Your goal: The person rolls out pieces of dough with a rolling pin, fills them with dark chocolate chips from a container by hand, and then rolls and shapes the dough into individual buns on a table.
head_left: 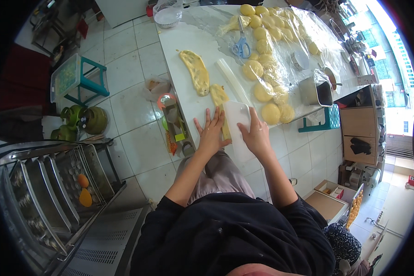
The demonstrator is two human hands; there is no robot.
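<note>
My left hand [210, 129] is spread open on the white worktop [179, 83], its thumb near the lower end of a flattened dough strip [218, 94]. My right hand [255, 133] grips a white scraper board [237, 119], whose edge lies along that strip and partly hides it. A longer filled dough strip [195, 73] lies farther up, beside a pale translucent roll [230, 78]. Rounded yellow dough balls [253, 70] sit to the right under clear plastic, with blue-handled scissors [241, 46] beside them.
A metal container [310, 92] sits at the worktop's right edge. A green stool with a tray [66, 78], gas cylinders [94, 122] and a tray rack [55, 193] stand left on the tiled floor. A person in patterned clothing [342, 244] is at lower right.
</note>
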